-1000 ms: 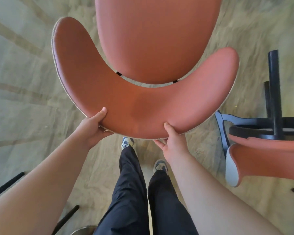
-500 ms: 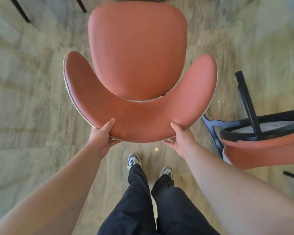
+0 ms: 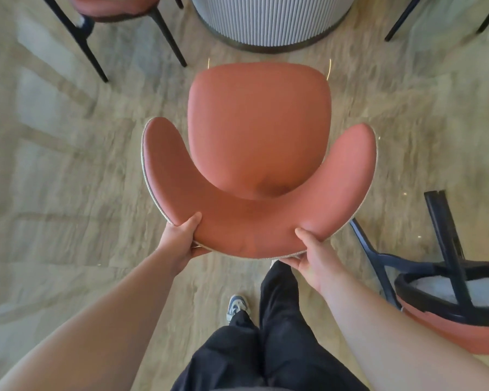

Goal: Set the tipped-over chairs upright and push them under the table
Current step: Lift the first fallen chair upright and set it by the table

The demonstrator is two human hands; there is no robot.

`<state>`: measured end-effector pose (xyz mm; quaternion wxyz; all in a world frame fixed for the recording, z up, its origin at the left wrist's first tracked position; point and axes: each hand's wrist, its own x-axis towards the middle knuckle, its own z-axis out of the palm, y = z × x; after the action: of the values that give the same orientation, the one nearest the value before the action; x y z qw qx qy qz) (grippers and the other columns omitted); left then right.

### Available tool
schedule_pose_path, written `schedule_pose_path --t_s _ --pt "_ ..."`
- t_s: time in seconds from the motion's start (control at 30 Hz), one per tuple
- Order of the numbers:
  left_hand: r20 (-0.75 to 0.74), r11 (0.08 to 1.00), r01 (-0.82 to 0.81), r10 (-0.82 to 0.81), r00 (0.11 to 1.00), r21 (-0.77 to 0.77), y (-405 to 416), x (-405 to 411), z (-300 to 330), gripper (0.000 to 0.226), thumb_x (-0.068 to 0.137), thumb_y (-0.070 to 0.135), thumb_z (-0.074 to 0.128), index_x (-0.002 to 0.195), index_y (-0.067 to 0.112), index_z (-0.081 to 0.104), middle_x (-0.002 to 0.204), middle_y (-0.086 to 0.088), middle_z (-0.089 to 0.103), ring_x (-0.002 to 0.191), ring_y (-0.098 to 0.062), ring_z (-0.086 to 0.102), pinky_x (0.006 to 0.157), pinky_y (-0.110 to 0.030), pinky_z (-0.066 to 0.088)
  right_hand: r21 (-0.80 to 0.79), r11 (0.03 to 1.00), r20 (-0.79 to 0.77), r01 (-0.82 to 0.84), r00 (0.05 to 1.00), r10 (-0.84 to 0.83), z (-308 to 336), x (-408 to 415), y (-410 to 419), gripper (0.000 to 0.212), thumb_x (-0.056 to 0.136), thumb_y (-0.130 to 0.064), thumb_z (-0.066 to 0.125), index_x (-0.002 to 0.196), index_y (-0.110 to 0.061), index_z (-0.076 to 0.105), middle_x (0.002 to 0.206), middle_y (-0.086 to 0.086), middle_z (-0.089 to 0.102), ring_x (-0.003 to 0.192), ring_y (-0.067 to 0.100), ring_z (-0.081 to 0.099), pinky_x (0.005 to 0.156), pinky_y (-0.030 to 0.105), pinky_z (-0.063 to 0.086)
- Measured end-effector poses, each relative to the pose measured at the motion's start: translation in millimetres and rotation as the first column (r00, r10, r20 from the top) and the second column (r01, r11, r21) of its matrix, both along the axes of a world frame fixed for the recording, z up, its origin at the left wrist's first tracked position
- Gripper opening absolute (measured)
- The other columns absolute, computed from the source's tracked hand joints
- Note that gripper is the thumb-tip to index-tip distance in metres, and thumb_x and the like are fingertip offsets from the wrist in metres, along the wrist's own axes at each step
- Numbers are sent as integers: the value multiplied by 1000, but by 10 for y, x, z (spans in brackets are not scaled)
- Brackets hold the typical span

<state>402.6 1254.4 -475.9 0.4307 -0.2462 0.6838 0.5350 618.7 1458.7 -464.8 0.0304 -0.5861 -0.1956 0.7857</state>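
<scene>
— Terracotta armchair (image 3: 259, 142): where is it seen?

— It is seen upright at the middle of the floor (image 3: 54, 165), its seat front turned toward the ribbed table base (image 3: 268, 21), near it but apart. Its legs are hidden beneath the seat.

— How is it held?

— The curved backrest is gripped at its lower rim by both hands. The left hand (image 3: 182, 239) is closed on the left part, thumb laid on the upholstery, fingers tucked out of sight behind. The right hand (image 3: 312, 256) is closed on the right part in the same manner.

— And the second chair?

— A tipped-over chair (image 3: 449, 294) is seen at the right, its black legs pointing up and its pale underside exposed; it is cut off by the frame edge. A third chair (image 3: 116, 4) at upper left is largely cropped, and only dark legs (image 3: 404, 18) are made out at upper right.

— The tabletop?

— It is not shown; only the base is visible.
</scene>
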Motion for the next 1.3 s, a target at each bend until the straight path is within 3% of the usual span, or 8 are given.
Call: schedule_pose_path --t_s 0.23,0.37,0.53,1.0,1.3 --pt "-23 1000 -10 10 1000 -21 471 -481 61 46 97 31 73 136 14 56 122 -14 76 97 -31 79 66 -49 65 17 999 20 -50 999 49 91 -487 477 26 99 -18 63 125 -16 61 117 5 72 102 25 72 74 45 64" --pt "-32 999 -14 13 999 -34 638 -641 98 39 98 31 73 130 13 59 118 -14 76 91 -29 79 62 -47 65 -24 1000 0 -18 1000 18 110 -644 628 28 98 -14 64 126 -13 61 122 9 71 112 32 69 80 52 63" --pt "-23 1000 1 -2 1000 -26 745 -766 128 38 98 30 72 129 13 60 122 -15 76 101 -35 77 67 -51 65 -45 999 -12 2 1000 -2 142 -762 738 23 97 -12 65 121 -12 63 122 10 71 111 34 70 74 49 63" --pt "10 1000 11 -10 1000 -27 901 -970 126 38 97 27 74 128 8 62 117 -17 77 94 -33 79 66 -51 65 -31 999 49 32 998 -30 179 -966 882 23 96 -12 67 118 -8 65 126 17 68 112 37 68 71 50 63" --pt "22 999 38 -38 999 -14 1031 -1066 207 40 99 26 71 132 7 60 120 -17 76 100 -35 78 68 -51 65 -41 998 53 40 998 -38 213 -1069 984 26 96 -11 67 121 -10 63 129 18 67 113 37 68 71 52 63"
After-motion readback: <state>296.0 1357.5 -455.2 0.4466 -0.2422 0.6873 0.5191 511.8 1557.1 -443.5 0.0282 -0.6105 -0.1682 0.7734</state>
